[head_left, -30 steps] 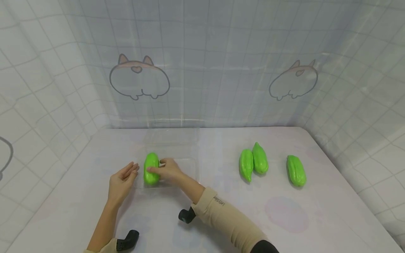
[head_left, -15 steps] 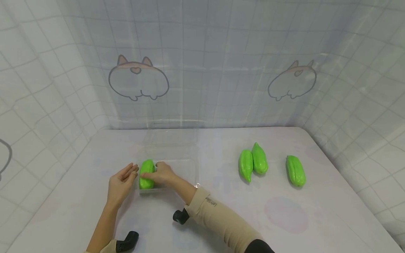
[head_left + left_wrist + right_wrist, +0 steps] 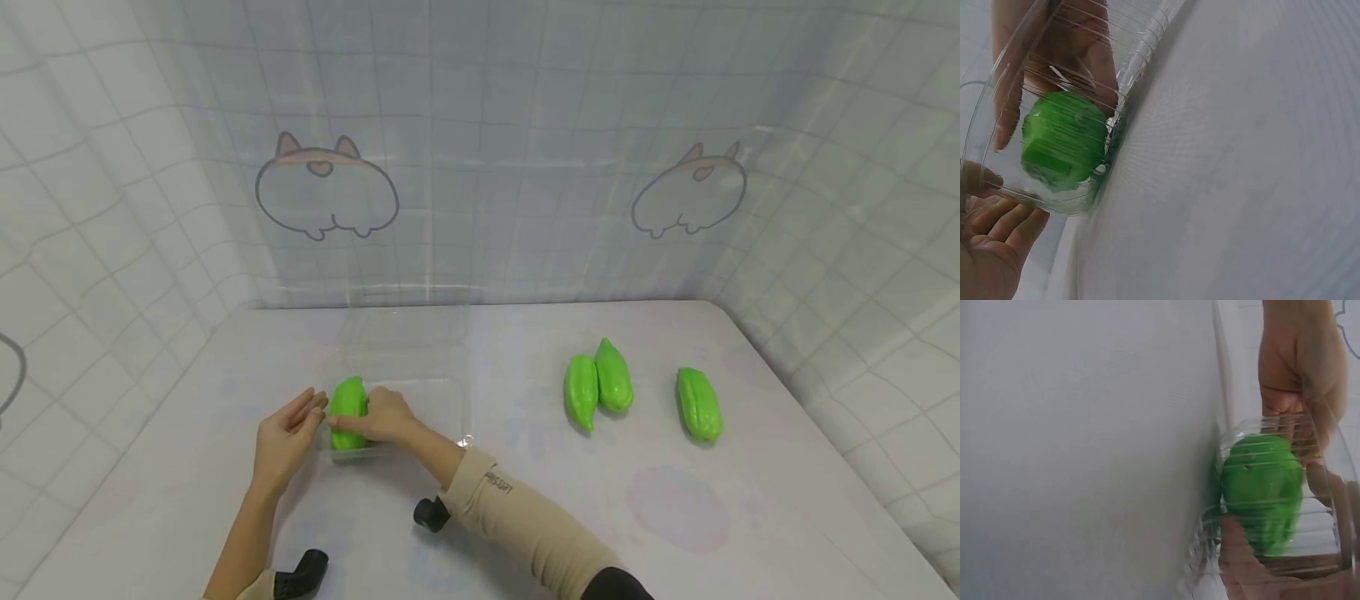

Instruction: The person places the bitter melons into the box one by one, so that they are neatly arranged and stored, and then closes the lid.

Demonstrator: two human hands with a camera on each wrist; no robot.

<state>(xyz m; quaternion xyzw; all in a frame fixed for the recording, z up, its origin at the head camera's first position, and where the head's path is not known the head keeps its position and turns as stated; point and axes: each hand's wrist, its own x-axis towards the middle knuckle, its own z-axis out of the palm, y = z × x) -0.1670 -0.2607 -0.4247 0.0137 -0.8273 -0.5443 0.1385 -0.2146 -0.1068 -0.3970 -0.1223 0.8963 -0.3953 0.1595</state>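
Observation:
A bright green, oblong fruit (image 3: 348, 400) with ridges along its length lies low at the left end of a clear plastic box (image 3: 435, 404). Reaching over the box from the right, my right hand (image 3: 384, 414) grips the fruit, its thumb across the near part and the fingers on the far side. My left hand (image 3: 283, 437) stands at the box's left wall, fingertips right at the rim and fingers fairly straight. Through the clear wall in the left wrist view, the fruit (image 3: 1063, 140) shows its lobed end, with the right hand (image 3: 1079, 56) around it.
The box's clear lid (image 3: 405, 327) lies folded back behind it. To the right, two similar green fruits (image 3: 581, 392) lie side by side, with another green fruit (image 3: 700, 404) farther right. Tile-patterned curtains (image 3: 480, 167) stand behind and at both sides of the white table (image 3: 570, 508).
The right hand has moved left and down with the green fruit, from above the box into its left end. The left hand has hardly moved.

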